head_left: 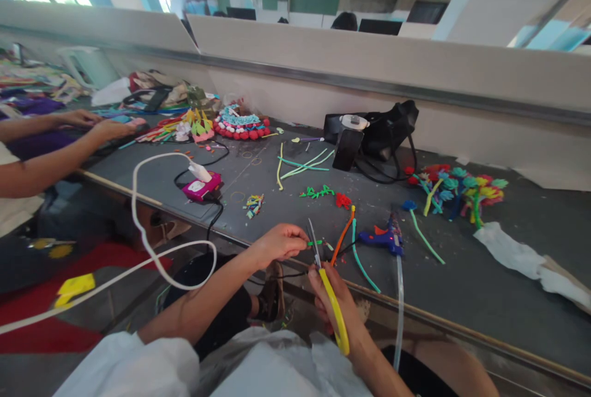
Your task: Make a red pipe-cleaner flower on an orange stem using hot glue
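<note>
My left hand [282, 242] pinches a short green pipe cleaner piece [315, 242] just over the table's front edge. My right hand [333, 291] is wrapped round yellow-handled scissors [336, 311], their blades pointing up and away from me. The blades stand beside the green piece; whether they touch it I cannot tell. Close by on the table lie an orange pipe cleaner [344, 236], a teal pipe cleaner [362, 258], a red curled piece [342, 200] and green curled pieces [318, 192].
A blue glue gun [382, 237] with a clear stick lies right of my hands. Pipe cleaner flowers [462, 191] sit further right. A black bag [388, 132] and phone [348, 149] stand behind. A pink power strip [202, 187] with a white cable is left, near another person's hands [108, 126].
</note>
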### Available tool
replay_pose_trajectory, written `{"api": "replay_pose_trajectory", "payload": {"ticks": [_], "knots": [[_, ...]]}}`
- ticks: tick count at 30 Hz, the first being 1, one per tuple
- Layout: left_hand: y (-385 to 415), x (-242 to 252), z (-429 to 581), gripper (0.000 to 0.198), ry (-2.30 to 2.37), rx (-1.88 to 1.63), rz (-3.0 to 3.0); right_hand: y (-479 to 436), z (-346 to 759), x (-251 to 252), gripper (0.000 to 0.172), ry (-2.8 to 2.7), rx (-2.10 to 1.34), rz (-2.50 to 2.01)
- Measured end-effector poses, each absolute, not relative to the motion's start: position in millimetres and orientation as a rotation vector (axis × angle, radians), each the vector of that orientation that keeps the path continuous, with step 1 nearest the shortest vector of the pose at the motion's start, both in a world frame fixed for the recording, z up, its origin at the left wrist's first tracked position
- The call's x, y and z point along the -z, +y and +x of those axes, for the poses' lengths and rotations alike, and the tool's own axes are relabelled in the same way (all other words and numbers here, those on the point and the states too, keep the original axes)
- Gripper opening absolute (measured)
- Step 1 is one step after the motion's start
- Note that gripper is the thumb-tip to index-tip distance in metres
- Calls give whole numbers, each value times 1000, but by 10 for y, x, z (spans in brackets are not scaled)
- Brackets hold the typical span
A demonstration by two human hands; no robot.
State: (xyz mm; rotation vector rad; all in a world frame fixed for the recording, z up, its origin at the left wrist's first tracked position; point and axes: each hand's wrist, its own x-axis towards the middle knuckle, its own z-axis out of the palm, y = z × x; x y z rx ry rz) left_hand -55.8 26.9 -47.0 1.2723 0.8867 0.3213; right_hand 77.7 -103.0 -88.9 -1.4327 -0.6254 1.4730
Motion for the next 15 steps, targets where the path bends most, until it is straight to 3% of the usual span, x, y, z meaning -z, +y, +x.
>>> {"api": "replay_pose_trajectory", "payload": {"ticks": [15], "knots": [[318,471,-590,23,915,-367,1282,-977,798,755,61,-515,-1523,-1466]]}}
